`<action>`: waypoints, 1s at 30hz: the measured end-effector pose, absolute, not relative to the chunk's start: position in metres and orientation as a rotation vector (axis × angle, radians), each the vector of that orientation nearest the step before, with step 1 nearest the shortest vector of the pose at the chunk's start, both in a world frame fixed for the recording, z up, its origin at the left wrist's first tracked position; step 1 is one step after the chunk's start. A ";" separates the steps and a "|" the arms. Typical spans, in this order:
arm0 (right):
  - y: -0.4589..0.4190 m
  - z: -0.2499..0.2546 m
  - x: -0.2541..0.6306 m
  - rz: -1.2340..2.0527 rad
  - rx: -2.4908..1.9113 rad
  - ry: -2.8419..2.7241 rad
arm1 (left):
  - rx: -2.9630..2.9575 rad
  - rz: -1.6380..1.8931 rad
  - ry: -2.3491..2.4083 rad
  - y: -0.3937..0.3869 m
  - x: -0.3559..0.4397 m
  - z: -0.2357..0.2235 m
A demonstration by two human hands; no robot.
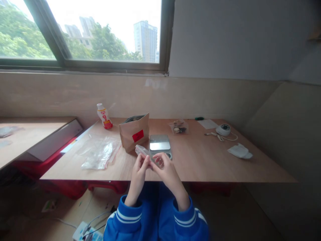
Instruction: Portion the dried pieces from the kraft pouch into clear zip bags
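Observation:
My left hand (139, 168) and my right hand (164, 167) meet over the near edge of the wooden table (200, 160). Both pinch a small clear plastic bag (143, 151) that sticks up and to the left from my fingers. Just behind the hands lies a small silver kitchen scale (159, 144). A brown paper pouch (134, 132) with a red label stands open to the left of the scale.
A pile of clear zip bags (100, 154) lies at the left. A small drink bottle (104, 116) stands at the back left. A clear tub (179, 127), white paper (207, 124), a round white device with cord (223, 130) and a white cloth (240, 151) sit at the right.

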State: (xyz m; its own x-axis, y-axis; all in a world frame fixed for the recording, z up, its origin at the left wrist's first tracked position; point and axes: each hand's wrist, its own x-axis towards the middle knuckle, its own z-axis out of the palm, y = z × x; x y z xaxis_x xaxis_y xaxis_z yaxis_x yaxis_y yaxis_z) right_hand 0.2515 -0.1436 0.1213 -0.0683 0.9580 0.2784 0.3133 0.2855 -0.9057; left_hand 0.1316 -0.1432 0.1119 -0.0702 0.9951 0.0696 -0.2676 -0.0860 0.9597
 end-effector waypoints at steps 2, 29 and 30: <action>-0.143 0.125 0.255 0.862 -1.167 -1.636 | 1.047 1.423 1.025 -0.141 0.131 0.117; -0.114 0.168 0.320 0.734 -1.191 -1.170 | 1.277 1.145 0.990 -0.147 0.141 0.148; -0.114 0.172 0.321 0.776 -1.160 -1.175 | 1.268 1.148 0.941 -0.145 0.143 0.146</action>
State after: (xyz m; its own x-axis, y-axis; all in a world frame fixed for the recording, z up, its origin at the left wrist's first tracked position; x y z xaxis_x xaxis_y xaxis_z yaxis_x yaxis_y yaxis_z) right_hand 0.3211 -0.1135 0.1724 0.2547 0.9241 0.2850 0.1003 0.2678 -0.9582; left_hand 0.1429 -0.1453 0.1460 0.2069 0.9753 0.0769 -0.1159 -0.0536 0.9918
